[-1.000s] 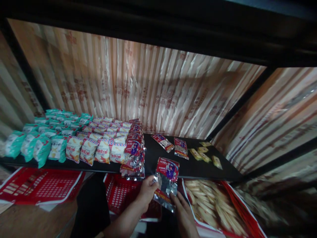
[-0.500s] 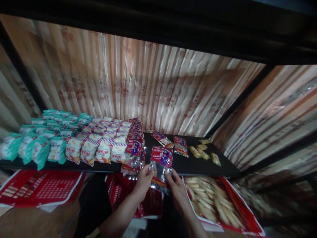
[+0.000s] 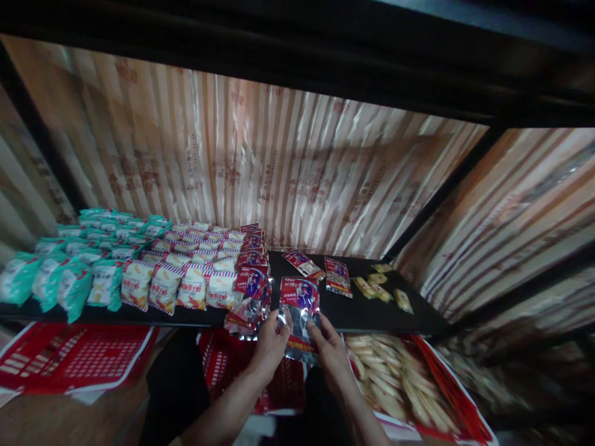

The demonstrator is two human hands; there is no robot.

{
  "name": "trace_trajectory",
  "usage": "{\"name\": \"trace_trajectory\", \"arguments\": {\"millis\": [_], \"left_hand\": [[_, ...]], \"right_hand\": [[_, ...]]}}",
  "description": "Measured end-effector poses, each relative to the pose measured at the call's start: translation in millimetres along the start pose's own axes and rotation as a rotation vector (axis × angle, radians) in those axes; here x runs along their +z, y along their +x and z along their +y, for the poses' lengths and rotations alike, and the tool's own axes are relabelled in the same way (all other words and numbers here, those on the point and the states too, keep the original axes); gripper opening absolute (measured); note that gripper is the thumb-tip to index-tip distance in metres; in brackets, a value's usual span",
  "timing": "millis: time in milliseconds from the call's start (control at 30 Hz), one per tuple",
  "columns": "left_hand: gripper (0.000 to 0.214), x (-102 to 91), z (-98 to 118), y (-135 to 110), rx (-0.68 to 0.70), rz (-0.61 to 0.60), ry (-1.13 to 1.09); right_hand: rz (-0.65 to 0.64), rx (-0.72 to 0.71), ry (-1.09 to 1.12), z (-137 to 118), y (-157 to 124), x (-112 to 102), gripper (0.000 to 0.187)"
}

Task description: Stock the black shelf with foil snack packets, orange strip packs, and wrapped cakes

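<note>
Both my hands hold one red and silver snack packet (image 3: 298,310) upright at the front edge of the black shelf (image 3: 353,313). My left hand (image 3: 269,344) grips its left side and my right hand (image 3: 328,344) grips its right side, fingers closed on it. Just left of it stands a row of the same red packets (image 3: 251,282). Two more red packets (image 3: 320,270) lie flat further back on the shelf.
White and red striped packets (image 3: 186,279) and teal packets (image 3: 74,266) fill the shelf's left part. Small yellow packets (image 3: 381,288) lie at the right. Below are a red basket (image 3: 237,365), a red tray of biscuits (image 3: 409,390) and a flattened red crate (image 3: 69,356).
Both hands have raised the packet from above the basket and brought it left to the shelf's front edge, beside the row of red packets.
</note>
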State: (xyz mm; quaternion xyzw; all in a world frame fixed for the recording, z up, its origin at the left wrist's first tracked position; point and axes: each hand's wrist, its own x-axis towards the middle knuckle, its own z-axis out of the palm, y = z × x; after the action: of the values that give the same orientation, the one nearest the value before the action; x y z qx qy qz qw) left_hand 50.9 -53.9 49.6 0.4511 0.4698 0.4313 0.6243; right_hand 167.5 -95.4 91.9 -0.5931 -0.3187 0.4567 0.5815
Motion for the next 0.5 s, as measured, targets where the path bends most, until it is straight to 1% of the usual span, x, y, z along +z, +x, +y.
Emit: {"name": "trace_trajectory", "arguments": {"millis": [67, 167, 267, 400, 500], "left_hand": [[0.048, -0.9, 5.4, -0.6, -0.008, 0.023, 0.019], [0.046, -2.7, 9.4, -1.8, 0.011, 0.031, 0.048], [0.041, -4.2, 9.4, -3.0, 0.040, 0.037, 0.091], [0.035, -5.3, 7.3, -5.6, 0.074, 0.029, 0.135], [0.033, -6.1, 5.5, -7.7, 0.085, 0.033, 0.147]], "right_hand": [[0.003, -0.015, 0.003, -5.5, 0.9, 4.7, 0.057], [0.001, -0.028, 0.004, -8.0, 1.4, 9.0, 0.056], [0.007, -0.027, -0.017, -4.0, 2.6, 7.7, 0.056], [0.002, -0.042, -0.055, 4.0, 4.4, 3.3, 0.060], [0.010, -0.030, -0.087, 6.2, 3.5, 3.5, 0.062]]}}
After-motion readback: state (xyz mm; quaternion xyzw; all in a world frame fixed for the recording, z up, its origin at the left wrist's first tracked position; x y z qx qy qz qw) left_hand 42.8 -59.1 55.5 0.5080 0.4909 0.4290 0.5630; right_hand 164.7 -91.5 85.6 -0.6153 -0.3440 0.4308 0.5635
